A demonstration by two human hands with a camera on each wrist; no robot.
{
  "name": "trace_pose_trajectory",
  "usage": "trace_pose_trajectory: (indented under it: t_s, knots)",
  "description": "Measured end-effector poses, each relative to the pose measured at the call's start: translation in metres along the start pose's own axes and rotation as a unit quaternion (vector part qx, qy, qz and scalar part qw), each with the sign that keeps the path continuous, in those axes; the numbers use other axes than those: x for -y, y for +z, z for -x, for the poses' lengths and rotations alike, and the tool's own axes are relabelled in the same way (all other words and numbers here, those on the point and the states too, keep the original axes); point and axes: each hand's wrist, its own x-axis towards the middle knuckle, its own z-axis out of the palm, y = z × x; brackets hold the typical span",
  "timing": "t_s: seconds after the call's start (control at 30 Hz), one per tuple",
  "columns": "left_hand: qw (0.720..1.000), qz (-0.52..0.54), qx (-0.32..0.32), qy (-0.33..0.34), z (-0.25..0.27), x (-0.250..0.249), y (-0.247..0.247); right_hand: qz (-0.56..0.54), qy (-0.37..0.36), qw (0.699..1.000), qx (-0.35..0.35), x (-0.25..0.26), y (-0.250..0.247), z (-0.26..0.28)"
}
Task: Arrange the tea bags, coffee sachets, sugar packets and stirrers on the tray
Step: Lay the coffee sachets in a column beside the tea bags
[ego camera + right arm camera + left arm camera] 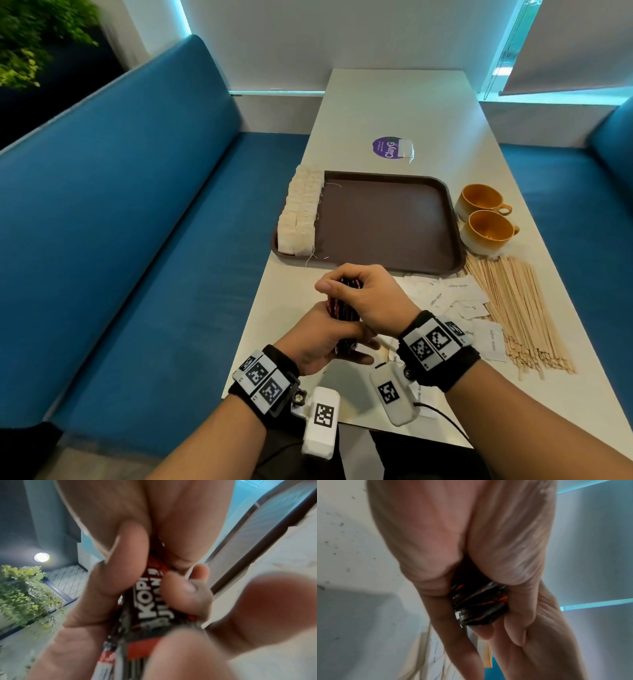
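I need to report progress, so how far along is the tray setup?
Done: tea bags lined along the tray's left edge. In hand: left hand and right hand grip the coffee sachets. Left: sugar packets and stirrers lie on the table.

We count one brown tray (387, 222), two orange cups (481, 200) on its right, and two hands (363, 298) — everything else defeats a count: tea bags (301, 212) in two rows, coffee sachets (102, 310) bunched, sugar packets (459, 298) scattered, stirrers (517, 315) heaped.
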Motion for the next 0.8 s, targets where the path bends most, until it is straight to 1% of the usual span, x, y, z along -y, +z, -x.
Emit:
trace_pose_trajectory:
  t_s: [0.1,0.2,0.23,0.27,0.33,0.4,0.47,0.5,0.6,0.8]
  knots:
    - [1.0,0.01,-0.005,-0.006,0.0,0.0,-0.002,0.013,0.007,1.0,0.022,-0.001,-0.002,-0.003]
    - [1.0,0.024,-0.017,0.007,-0.002,-0.001,-0.002,0.108,0.006,0.993,0.046,-0.002,-0.005,-0.008]
    - [0.999,0.034,-0.023,0.012,-0.002,-0.001,-0.002,0.119,0.007,0.991,0.054,-0.002,-0.007,-0.01]
    - [0.998,0.05,-0.029,0.019,-0.003,-0.002,-0.003,0.108,0.009,0.992,0.06,-0.003,-0.009,-0.01]
    - [0.994,0.094,-0.039,0.039,-0.004,-0.003,-0.008,0.034,0.02,0.998,0.052,-0.005,-0.013,-0.01]
    - [0.988,0.136,-0.047,0.055,-0.003,-0.006,-0.015,-0.015,0.019,1.0,-0.001,-0.008,-0.018,-0.009]
    - [0.983,0.166,-0.049,0.065,-0.001,-0.008,-0.024,-0.02,0.017,0.998,-0.059,-0.011,-0.022,-0.008]
    - [0.982,0.17,-0.048,0.065,0.0,-0.009,-0.027,-0.023,0.025,0.997,-0.069,-0.012,-0.024,-0.006]
    - [0.985,0.152,-0.056,0.057,0.001,-0.009,-0.032,-0.035,0.052,0.997,-0.048,-0.013,-0.023,0.0]
    - [0.99,0.095,-0.097,0.031,0.003,-0.004,-0.035,-0.022,0.061,0.997,-0.04,-0.014,-0.02,0.006]
